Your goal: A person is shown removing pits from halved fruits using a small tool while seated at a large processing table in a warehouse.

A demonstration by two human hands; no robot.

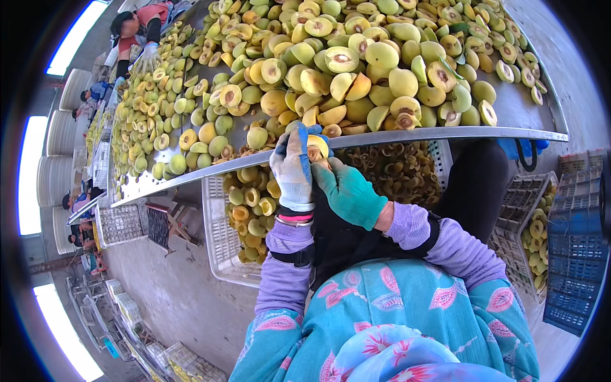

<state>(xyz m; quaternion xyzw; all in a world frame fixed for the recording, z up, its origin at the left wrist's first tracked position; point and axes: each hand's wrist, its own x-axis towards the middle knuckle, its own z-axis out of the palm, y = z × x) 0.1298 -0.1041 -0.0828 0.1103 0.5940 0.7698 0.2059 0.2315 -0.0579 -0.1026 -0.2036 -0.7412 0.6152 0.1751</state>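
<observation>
My left hand, in a white and blue coated glove, holds a yellow halved fruit at the table's metal edge. My right hand, in a green glove, meets it there, thumb and fingers at the fruit's brown, torn middle; whether a tool is in that hand is hidden. Just beyond, a heap of halved green-yellow fruits, some with brown stones showing, lies on the metal table.
Below the edge stand a white crate of fruit halves and a container of brown scraps. Stacked crates are at the right. A co-worker's gloved hand reaches over the fruit at the far left. A stool stands lower left.
</observation>
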